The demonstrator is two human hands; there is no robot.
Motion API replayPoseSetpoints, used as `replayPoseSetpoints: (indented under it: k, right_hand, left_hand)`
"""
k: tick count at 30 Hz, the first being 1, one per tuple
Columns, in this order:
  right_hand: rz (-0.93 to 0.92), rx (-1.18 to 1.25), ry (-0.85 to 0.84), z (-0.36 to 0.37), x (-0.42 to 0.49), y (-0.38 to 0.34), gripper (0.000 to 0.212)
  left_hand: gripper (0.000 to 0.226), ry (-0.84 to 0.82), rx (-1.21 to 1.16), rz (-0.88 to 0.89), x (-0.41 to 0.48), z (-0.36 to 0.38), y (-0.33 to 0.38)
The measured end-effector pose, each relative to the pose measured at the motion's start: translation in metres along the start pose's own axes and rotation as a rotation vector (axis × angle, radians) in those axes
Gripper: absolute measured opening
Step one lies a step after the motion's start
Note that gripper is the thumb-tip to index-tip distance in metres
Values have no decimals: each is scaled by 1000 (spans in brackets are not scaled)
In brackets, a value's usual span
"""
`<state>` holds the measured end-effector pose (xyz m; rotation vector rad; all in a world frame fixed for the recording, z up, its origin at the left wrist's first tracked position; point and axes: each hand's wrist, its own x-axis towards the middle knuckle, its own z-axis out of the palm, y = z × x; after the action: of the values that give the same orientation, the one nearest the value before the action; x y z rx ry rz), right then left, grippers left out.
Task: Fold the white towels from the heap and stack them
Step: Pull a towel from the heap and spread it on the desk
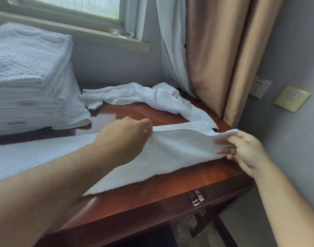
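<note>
Surface (pixel 152 189): reddish-brown wood, glossy varnish, smooth, shows reflections. Towel (pixel 170 150) spread on it: white terry cloth, matt, nubbly pile. Crumpled towel (pixel 152 97) behind: same soft white cloth. Stack of folded towels (pixel 28 68): white cloth, quilted diamond weave, matt. Drawer pull (pixel 197 200): shiny metal. Curtain (pixel 220 50): tan cloth, faint sheen, fine vertical grain. Sheer curtain (pixel 170 41): thin white fabric. Ashtray (pixel 122 33) on sill: clear glass. Wall plate (pixel 292 98): yellowish plastic, smooth.
</note>
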<state>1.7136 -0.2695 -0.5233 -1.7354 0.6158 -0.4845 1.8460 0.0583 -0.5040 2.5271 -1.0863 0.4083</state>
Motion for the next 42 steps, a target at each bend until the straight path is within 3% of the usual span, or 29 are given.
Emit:
replayPoseSetpoints:
  k: [3,8,19,27,32,36,42]
  right_hand:
    - [-155,-300,229,-1,18,9,17]
    - [-343,-556,266,4,33,11,26]
    - [-310,-797,199,28,86,5,16]
    - [-218,-990,241,39,94,13,29]
    - [-354,-1034,298,54,72,6,24]
    - [-621,-900,167,99,37,-7,16]
    - [-801,-688,-326,196,-27,-23,22]
  left_hand:
    - [27,-10,10,-10,9,4,-10]
    - [37,-15,49,0,21,13,-24]
    - [44,-45,198,87,45,29,-53]
    - [50,-144,171,74,48,47,-64]
    - [44,-151,111,35,41,42,-68]
    - [42,-256,-37,-81,22,18,-79]
    - [29,-299,-142,-216,-40,-36,-124]
